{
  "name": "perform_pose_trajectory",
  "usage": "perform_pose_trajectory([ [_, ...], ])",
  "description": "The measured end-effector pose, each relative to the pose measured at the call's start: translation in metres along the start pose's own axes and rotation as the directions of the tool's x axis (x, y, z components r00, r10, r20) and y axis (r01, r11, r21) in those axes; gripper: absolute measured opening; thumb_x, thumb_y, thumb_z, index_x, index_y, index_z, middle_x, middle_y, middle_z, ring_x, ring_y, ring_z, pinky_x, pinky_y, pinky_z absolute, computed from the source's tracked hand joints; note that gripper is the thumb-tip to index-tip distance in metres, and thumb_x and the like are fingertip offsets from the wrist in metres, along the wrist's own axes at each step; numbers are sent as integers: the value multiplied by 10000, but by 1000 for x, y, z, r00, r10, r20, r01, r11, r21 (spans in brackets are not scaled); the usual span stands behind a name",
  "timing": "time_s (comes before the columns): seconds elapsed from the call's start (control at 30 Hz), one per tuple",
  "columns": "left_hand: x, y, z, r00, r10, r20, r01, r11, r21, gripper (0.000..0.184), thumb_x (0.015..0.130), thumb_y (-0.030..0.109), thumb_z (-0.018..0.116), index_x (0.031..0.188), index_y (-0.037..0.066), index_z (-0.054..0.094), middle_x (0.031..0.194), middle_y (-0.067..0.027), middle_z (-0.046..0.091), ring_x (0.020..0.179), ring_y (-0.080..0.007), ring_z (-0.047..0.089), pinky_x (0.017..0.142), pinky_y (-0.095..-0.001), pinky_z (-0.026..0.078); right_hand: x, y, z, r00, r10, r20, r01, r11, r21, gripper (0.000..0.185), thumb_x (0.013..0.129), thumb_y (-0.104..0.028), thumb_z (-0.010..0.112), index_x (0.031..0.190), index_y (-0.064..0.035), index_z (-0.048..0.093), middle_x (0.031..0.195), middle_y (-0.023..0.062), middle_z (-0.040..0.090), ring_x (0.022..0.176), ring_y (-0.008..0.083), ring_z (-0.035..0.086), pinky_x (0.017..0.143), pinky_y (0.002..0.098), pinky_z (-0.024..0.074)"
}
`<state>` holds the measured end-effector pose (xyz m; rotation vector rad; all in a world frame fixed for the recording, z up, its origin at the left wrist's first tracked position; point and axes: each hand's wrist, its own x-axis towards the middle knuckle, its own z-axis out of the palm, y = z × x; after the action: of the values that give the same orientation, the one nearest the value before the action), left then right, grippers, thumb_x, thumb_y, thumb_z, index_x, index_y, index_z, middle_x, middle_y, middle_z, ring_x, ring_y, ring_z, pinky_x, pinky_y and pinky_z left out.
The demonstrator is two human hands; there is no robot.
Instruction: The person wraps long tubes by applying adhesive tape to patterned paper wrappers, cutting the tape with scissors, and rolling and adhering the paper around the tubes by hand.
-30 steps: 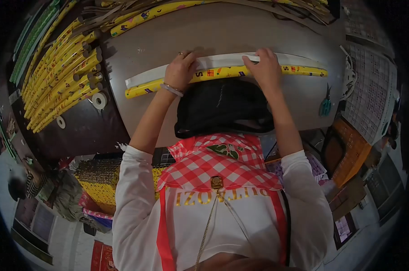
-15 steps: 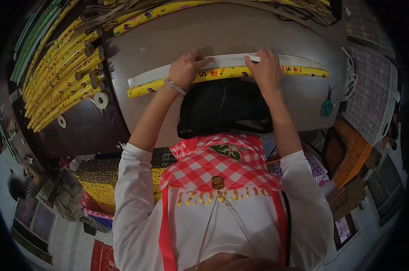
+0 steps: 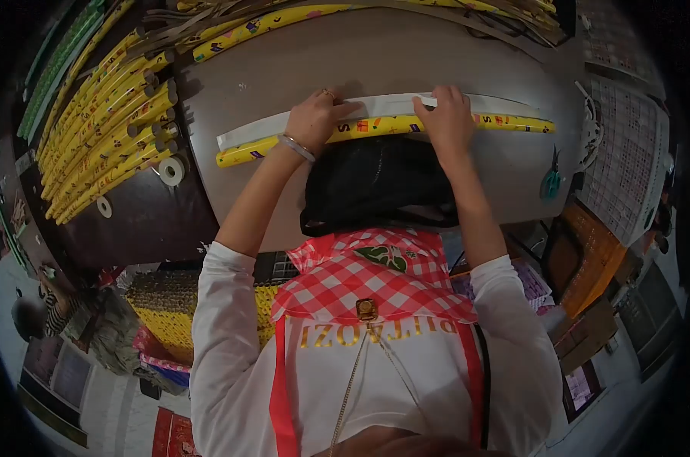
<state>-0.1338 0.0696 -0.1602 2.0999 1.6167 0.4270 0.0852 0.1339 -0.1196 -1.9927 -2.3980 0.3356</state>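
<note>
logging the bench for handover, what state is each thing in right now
Yellow patterned roll: rolled, white strip exposed along far side
Left hand: on the roll, thumb extended
Right hand: on the roll, fingers bent
Yellow rolls at left: rolled, piled together
Teal-handled scissors: lying flat, blade opening unclear
Larger tape roll: lying flat

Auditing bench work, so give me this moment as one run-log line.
left hand: on yellow roll | right hand: on yellow roll | white strip: along roll's far side | scissors: on table
</note>
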Motion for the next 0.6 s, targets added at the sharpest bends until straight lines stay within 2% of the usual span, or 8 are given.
perform_pose_trajectory([
  [0.43, -2, 5, -9, 998, -11, 68, 7, 999, 49, 411, 733, 21, 538, 1041, 277, 628, 898, -71, 559, 774, -249, 582, 661, -333, 495, 2, 0, 6, 1000, -4, 10, 4, 999, -32, 286, 735, -281, 628, 873, -40, 560, 947, 112, 528, 927, 319, 512, 681, 438, 493],
  [0.5, 0, 8, -16, 984, -36, 174, 35, 999, 12, 360, 754, 55, 510, 1047, 241, 606, 934, -92, 552, 882, -261, 560, 711, -339, 479, 2, -2, 5, 1000, 2, 13, -1, 999, -36, 286, 736, -278, 627, 879, -39, 560, 946, 113, 526, 929, 319, 512, 678, 433, 495],
  [0.53, 2, 12, -20, 984, -31, 173, 28, 999, 14, 360, 754, 55, 510, 1047, 241, 606, 935, -92, 552, 882, -261, 560, 711, -339, 479, 1, -4, 4, 999, 31, 22, -30, 999, -38, 300, 729, -294, 627, 871, -38, 560, 940, 115, 531, 920, 316, 512, 686, 432, 485],
  [0.6, 8, 23, -25, 959, -66, 277, 54, 997, 50, 308, 738, 62, 530, 1009, 182, 615, 943, -95, 550, 894, -273, 557, 717, -345, 479, 1, -5, 2, 998, 63, 26, -62, 997, -36, 315, 723, -310, 628, 862, -36, 560, 935, 117, 535, 910, 313, 512, 693, 431, 475],
])
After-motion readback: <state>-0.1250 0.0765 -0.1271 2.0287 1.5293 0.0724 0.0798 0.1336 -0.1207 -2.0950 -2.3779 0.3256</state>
